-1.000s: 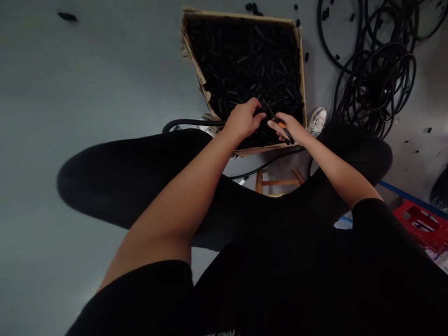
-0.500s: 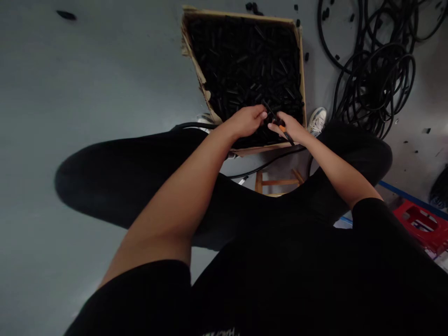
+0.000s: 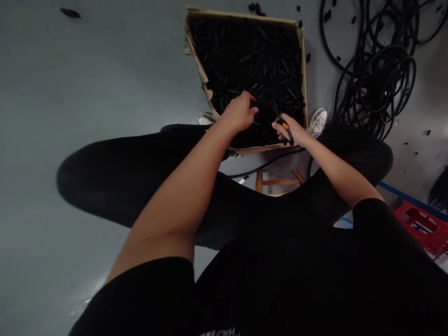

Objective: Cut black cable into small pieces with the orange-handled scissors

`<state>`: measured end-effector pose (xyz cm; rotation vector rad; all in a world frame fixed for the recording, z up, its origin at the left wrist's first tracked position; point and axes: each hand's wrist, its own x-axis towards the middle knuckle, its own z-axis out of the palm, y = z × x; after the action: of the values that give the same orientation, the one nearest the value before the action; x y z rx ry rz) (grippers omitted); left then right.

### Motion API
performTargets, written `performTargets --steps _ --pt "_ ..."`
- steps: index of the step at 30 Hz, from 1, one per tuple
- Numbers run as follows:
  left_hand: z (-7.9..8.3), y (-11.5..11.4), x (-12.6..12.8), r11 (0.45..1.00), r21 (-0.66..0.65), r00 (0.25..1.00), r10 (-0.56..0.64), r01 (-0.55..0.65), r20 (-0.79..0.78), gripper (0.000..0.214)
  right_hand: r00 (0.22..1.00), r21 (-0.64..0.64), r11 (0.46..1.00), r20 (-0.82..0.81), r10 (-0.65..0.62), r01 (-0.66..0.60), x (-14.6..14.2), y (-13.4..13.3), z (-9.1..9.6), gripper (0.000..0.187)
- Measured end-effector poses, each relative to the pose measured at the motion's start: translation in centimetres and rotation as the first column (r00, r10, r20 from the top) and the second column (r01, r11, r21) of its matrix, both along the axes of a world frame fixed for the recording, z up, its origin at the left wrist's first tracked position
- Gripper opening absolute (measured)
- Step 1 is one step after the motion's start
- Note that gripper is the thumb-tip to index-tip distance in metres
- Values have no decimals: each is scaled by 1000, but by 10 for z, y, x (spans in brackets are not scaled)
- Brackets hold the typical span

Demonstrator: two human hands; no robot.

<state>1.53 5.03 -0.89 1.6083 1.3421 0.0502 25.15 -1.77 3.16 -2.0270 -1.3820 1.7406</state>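
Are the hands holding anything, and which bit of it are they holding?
The right hand holds a scissors-like tool by its black-and-orange handles. Whether the left hand holds anything can't be told: its fingertips are hard to see against the black pieces.

It's dim in here, a flat grey light over the floor (image 3: 105,93), with a small patch of glare low on the left beside the sleeve (image 3: 140,298). The black shirt (image 3: 287,275) sinks into near-solid darkness, and the black pieces (image 3: 252,56) in the box (image 3: 245,16) give back only faint glints. Fine detail looks soft, and towards the right edge the red plastic object (image 3: 425,235) looks stretched
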Motion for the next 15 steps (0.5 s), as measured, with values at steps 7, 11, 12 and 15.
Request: performTargets --steps 7,11,12,15 --pt "-3 -9 9 998 12 997 64 -65 41 60 997 7 998 -40 68 -68 -6 -4 -1 28" --pt "-4 -12 14 998 25 997 51 -53 56 58 998 26 998 37 48 -49 -9 -2 8 49" --pt "-3 -12 13 998 24 997 61 -62 50 56 998 20 999 43 50 -50 -10 -2 10 53" --pt "2 -13 14 997 8 996 79 -79 46 48 999 -11 999 29 33 -33 -11 0 12 57"
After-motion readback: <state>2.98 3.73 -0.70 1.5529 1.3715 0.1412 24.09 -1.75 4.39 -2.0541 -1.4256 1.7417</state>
